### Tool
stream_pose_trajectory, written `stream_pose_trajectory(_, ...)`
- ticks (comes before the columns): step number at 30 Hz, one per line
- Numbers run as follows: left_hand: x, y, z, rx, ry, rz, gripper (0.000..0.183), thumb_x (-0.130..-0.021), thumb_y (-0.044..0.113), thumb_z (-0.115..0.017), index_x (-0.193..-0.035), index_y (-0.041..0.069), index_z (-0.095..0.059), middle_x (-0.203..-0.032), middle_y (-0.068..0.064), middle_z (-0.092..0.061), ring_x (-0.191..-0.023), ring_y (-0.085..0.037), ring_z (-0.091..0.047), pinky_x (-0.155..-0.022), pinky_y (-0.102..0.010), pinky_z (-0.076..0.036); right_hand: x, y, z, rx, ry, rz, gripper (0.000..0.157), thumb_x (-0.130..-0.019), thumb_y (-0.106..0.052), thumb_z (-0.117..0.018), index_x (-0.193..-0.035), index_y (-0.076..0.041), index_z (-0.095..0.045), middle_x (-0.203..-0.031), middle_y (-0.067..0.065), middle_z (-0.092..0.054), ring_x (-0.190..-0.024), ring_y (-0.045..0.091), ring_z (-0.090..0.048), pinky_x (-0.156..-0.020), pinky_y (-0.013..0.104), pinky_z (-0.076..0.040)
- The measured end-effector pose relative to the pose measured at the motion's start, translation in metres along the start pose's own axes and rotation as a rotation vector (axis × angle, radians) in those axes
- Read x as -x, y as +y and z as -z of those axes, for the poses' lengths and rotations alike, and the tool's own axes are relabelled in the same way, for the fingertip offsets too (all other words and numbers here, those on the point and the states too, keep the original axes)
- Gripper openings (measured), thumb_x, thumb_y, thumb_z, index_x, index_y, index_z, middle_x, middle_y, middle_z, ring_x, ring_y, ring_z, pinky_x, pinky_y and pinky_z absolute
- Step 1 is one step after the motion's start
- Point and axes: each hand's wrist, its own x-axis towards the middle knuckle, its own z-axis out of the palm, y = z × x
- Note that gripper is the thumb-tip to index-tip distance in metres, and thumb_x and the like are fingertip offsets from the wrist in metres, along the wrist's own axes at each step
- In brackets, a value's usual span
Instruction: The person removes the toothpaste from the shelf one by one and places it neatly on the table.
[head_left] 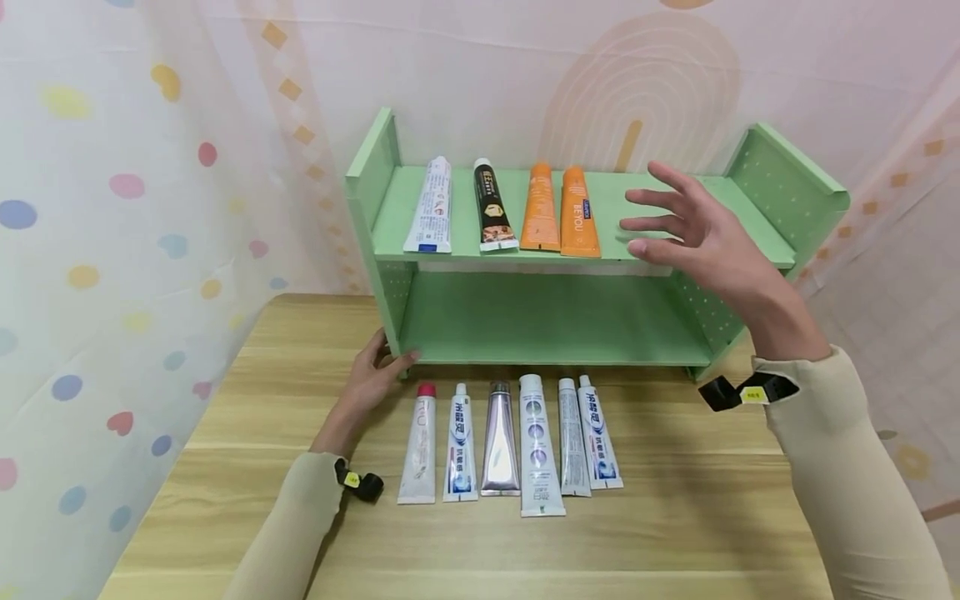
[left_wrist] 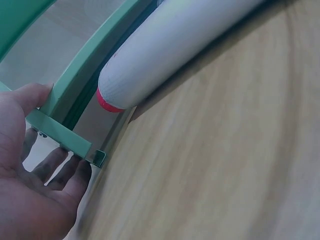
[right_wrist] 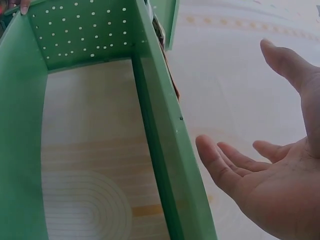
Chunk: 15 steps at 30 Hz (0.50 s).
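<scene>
Nearest the head camera: beige sleeves [head_left: 855,483], entering at lower left and lower right of the frame. Right hand [head_left: 708,229], upper right: released, fingers apart and slightly bent, holding nothing; nearest item is the right-hand orange tube [head_left: 581,215], lettered "BE YOU". Left hand [head_left: 372,375], left of centre: grasping the lower left corner of the green shelf [head_left: 555,317].

Shelf: mid-frame, two tiers, raised ends, upright on the wood-grain tabletop [head_left: 247,467]. Upper tier, left to right: white tube [head_left: 431,208], black tube [head_left: 492,204], two orange tubes side by side. Six more tubes lie in a row on the tabletop before it, among them a red-capped tube [head_left: 418,446] and a shiny silver tube [head_left: 500,442].

Left wrist view only: thumb and fingers on opposite sides of the shelf's edge. Right wrist view: lower tier open-backed, patterned cloth [right_wrist: 90,190] showing through; head view gives merely a pale strip there.
</scene>
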Motion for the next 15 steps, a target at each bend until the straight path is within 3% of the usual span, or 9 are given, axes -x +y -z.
stream_pose_trajectory(7, 0.001, -0.001, 0.001, -0.03, 0.004, -0.011, 0.082, -0.099, 0.035, -0.069, -0.165, 0.03, -0.02, -0.165, -0.018, -0.034, -0.15, -0.043, -0.036, -0.12, -0.06, -0.039, -0.019, -0.007, 0.004, 0.045, -0.03, -0.081, 0.087, -0.097, -0.019, -0.072, -0.164, -0.032, -0.018, -0.162, 0.01, -0.04, -0.136, 0.026, -0.056, -0.098, 0.02, -0.057)
stream_pose_trajectory(12, -0.001, -0.002, 0.001, -0.047, 0.01, -0.023, 0.081, -0.099, 0.034, -0.069, -0.165, 0.029, -0.021, -0.165, -0.016, -0.034, -0.149, -0.042, -0.037, -0.122, -0.059, -0.037, -0.032, -0.012, 0.005, 0.116, -0.046, -0.174, 0.091, -0.094, -0.033, -0.075, -0.163, -0.037, -0.016, -0.162, 0.005, -0.041, -0.138, 0.025, -0.055, -0.118, 0.043, -0.046)
stream_pose_trajectory(15, -0.001, -0.003, 0.001, -0.045, 0.005, -0.017, 0.082, -0.099, 0.035, -0.069, -0.165, 0.029, -0.021, -0.165, -0.017, -0.034, -0.149, -0.043, -0.036, -0.121, -0.059, -0.037, -0.039, -0.012, 0.005, 0.149, -0.063, -0.217, 0.094, -0.092, -0.04, -0.076, -0.164, -0.037, -0.015, -0.163, 0.005, -0.042, -0.132, 0.025, -0.06, -0.121, 0.052, -0.04)
